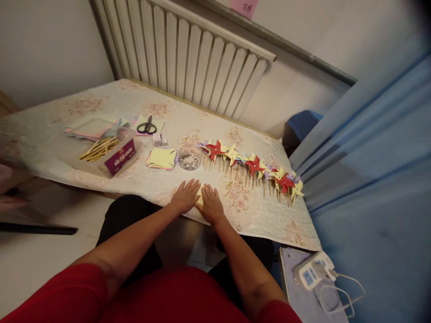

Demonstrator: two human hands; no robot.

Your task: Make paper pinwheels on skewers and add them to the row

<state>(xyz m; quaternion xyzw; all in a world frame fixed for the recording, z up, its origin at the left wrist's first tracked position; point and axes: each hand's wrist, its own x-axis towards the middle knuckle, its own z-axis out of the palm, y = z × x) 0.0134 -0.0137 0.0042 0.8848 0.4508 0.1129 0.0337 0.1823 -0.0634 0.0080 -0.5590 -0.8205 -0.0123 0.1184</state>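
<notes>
My left hand [185, 196] lies flat near the table's front edge, its fingers stretched out. Beside it my right hand [210, 204] is flat too, fingers extended. Between and partly beneath them is a yellow piece of paper [200, 196], mostly covered by the hands. Just beyond the hands stands a clear round dish [189, 159] of small shiny pieces, too small to make out. A stack of yellow paper squares [161, 158] sits to its left. To the right, a row of paper pinwheels [253, 166] on sticks lies across the table, in red, yellow, purple and blue.
At the left a plastic box [116, 158] holds many thin sticks [100, 149]. Behind it are scissors [147, 126] on coloured paper and small white boxes [159, 140]. A radiator [188, 58] lines the wall; a blue curtain [367, 179] hangs at the right, near a power strip [313, 270].
</notes>
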